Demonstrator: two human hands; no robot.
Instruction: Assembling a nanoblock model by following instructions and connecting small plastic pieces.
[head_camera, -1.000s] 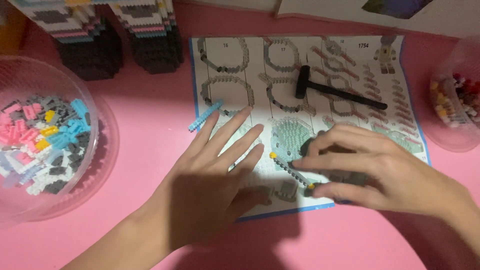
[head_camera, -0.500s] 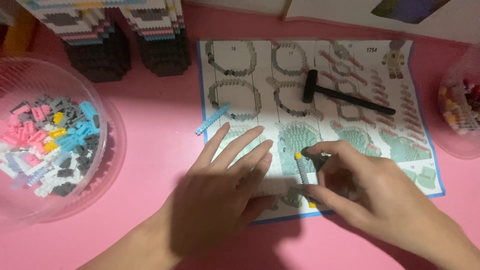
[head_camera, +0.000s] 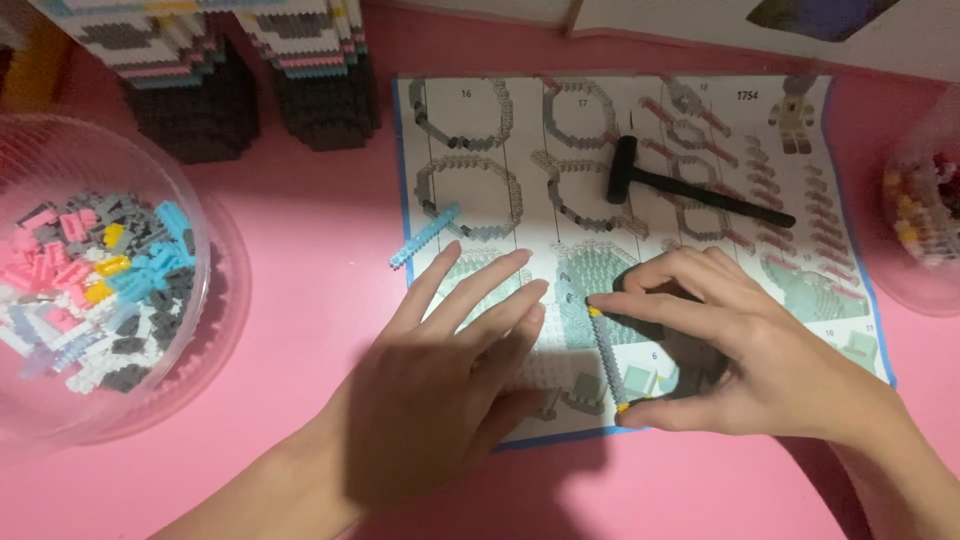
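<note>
My left hand (head_camera: 440, 390) lies flat, fingers spread, on the lower left of a printed instruction sheet (head_camera: 480, 130). My right hand (head_camera: 740, 350) pinches a thin grey strip of small bricks (head_camera: 606, 360) with yellow ends, held between index fingertip and thumb over the sheet's lower middle. A dark brick piece sits under the right fingers, mostly hidden. A light blue brick strip (head_camera: 424, 236) lies at the sheet's left edge, just beyond my left fingertips.
A small black hammer (head_camera: 690, 190) rests on the sheet. A clear round tub (head_camera: 215, 300) at the left holds several loose pink, grey, blue and yellow bricks. A tall brick-built model (head_camera: 240, 70) stands at the back left. Another clear container (head_camera: 925, 210) sits at the right edge.
My right hand has turned the grey strip from slanted to nearly upright on the sheet and shifted slightly right. My left hand stays flat in place.
</note>
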